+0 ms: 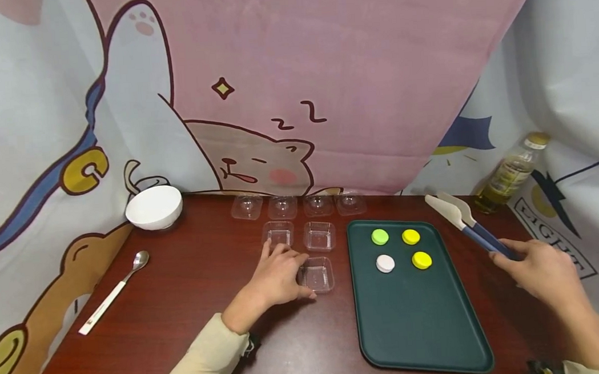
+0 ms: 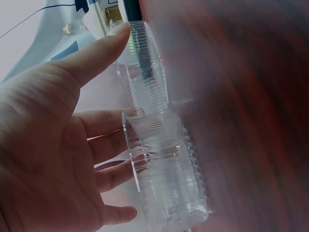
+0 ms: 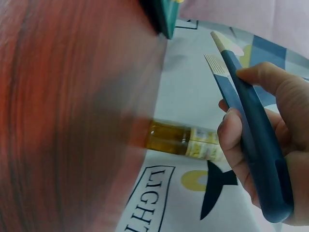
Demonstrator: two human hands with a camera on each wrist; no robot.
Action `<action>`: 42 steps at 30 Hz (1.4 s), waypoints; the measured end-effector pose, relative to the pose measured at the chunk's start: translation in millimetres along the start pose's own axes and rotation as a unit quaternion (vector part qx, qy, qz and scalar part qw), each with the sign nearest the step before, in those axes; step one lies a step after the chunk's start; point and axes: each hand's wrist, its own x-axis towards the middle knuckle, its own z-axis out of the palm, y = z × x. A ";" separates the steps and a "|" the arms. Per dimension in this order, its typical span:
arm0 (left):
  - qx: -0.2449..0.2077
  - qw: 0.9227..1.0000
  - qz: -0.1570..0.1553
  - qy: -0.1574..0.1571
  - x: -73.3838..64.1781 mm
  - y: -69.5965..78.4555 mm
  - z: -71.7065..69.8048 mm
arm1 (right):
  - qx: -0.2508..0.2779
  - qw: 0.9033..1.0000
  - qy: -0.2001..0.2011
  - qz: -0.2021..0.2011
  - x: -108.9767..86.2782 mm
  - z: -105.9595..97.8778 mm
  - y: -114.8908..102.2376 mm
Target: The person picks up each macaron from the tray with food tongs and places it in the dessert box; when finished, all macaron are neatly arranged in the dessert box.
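In the head view my left hand (image 1: pixel 279 274) spans the left side of a clear plastic box (image 1: pixel 317 275) on the table. Its thumb and forefinger lie at the box's edges, spread rather than curled. The left wrist view has clear ribbed plastic (image 2: pixel 169 174) in front of the fingers, which show through it. My right hand (image 1: pixel 543 269) grips food tongs (image 1: pixel 474 230) with dark blue handles and cream tips, held up right of the green tray (image 1: pixel 421 328). On that tray lie a green round piece (image 1: pixel 380 237), a white one (image 1: pixel 385 263) and two yellow ones (image 1: pixel 421 260).
Two more clear boxes (image 1: pixel 319 236) sit behind the left hand, with several domed clear lids (image 1: pixel 282 207) along the back. A white bowl (image 1: pixel 154 207) and a spoon (image 1: pixel 114 292) are at left. An oil bottle (image 1: pixel 512 173) stands at the back right, against the printed cloth.
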 end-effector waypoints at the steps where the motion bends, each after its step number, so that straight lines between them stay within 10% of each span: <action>1: 0.000 1.000 0.000 0.000 -0.1 0.4 -0.5 | 0.002 1.000 0.001 -0.006 -1.2 -0.7 -1.5; 20: -0.002 1.000 -0.011 0.008 -0.8 1.6 -0.4 | 0.030 0.995 0.051 -0.086 -16.0 6.1 -30.4; 42: 0.002 1.000 -0.013 0.004 0.7 2.4 -0.7 | 0.043 0.995 0.017 -0.094 -20.1 20.7 -38.2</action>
